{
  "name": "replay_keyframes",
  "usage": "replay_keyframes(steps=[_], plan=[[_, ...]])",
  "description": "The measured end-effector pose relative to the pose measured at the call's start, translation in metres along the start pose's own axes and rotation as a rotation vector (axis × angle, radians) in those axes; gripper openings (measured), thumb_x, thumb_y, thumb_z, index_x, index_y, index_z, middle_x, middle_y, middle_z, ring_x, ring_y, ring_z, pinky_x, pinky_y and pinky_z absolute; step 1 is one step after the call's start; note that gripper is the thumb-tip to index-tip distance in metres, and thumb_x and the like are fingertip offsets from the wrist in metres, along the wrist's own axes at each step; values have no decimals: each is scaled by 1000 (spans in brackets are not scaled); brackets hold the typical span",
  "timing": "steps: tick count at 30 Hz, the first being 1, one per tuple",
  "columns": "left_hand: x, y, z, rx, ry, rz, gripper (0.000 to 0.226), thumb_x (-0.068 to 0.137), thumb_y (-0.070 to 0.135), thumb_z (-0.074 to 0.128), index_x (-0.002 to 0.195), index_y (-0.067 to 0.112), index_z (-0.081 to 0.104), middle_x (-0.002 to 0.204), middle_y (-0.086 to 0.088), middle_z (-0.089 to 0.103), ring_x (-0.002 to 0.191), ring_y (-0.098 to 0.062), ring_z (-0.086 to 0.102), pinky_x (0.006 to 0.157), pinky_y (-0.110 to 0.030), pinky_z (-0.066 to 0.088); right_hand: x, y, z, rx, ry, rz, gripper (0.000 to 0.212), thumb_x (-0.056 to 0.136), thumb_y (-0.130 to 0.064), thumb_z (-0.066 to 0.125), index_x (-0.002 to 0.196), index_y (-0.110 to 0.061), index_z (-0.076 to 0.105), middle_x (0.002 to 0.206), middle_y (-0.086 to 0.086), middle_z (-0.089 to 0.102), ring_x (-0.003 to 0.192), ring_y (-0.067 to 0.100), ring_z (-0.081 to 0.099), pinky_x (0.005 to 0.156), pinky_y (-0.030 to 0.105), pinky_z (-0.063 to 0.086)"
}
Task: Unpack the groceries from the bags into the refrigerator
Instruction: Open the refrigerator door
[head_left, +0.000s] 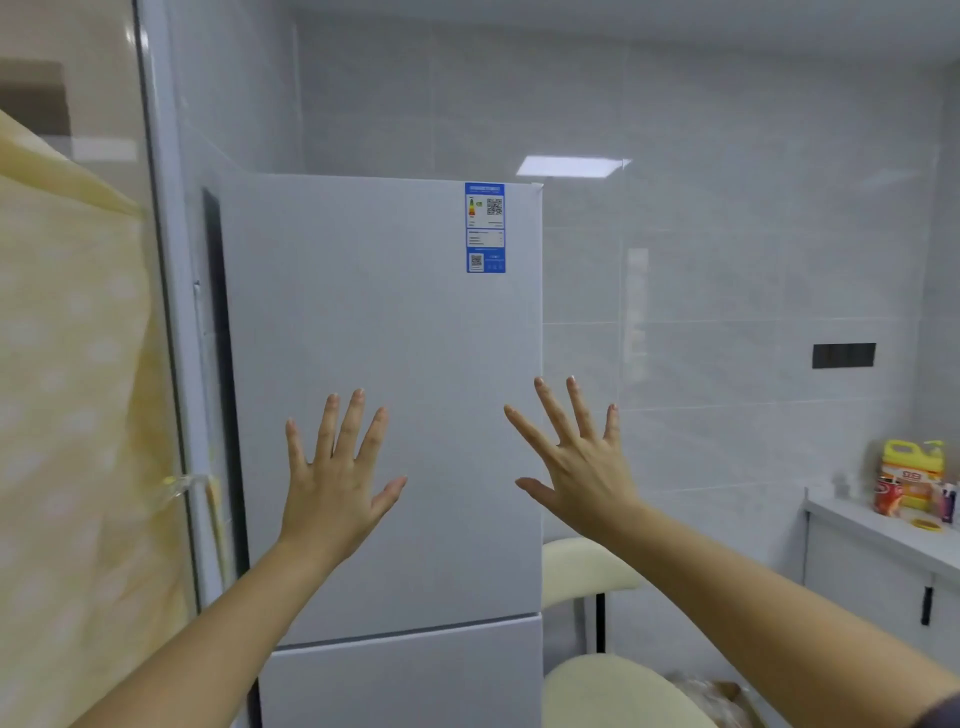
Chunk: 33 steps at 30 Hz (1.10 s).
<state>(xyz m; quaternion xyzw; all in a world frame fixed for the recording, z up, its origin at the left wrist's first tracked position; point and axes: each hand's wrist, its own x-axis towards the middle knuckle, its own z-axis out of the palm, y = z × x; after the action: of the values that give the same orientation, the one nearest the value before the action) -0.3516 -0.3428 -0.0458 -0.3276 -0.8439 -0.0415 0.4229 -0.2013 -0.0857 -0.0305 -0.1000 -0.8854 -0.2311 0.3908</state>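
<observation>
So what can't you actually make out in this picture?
Head view only.
- Inside the refrigerator: hidden behind its closed doors.
- The blue label: print too small to read.
- What looks like a bag, bottom right: mostly behind the cream chair, cut by the bottom edge, contents unseen.
- The left hand and right hand, both spread: whether they touch the door cannot be told.

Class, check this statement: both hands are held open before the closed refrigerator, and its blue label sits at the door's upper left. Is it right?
No. The head view shows the blue label at the door's upper right, not left. The rest holds: left hand and right hand are open before the closed refrigerator.
</observation>
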Motion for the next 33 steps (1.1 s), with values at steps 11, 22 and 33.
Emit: replay_keyframes(steps=[11,22,33], plan=[[43,-109,77,-100,42,-109,84,88,55,53,154,14,21,162,-12,7,149,-34,0,114,-63,15,94,-83,58,36,-79,19,99,82,-66,60,153,-40,-4,164,8,-4,148,43,-1,103,75,26],[64,-151,130,-113,-9,-250,90,88,57,54,156,16,10,162,-15,-4,149,-36,-3,118,-56,16,148,-118,105,35,-136,-36,105,84,-65,57,148,-42,-23,161,7,-23,146,43,-17,107,76,18],[71,-144,133,-523,-11,-598,110,81,50,70,154,19,-6,162,-10,-5,149,-30,5,116,-46,23,179,-113,133,74,-247,-41,125,71,-77,61,141,-43,-36,149,6,-47,139,45,-34,102,80,12]])
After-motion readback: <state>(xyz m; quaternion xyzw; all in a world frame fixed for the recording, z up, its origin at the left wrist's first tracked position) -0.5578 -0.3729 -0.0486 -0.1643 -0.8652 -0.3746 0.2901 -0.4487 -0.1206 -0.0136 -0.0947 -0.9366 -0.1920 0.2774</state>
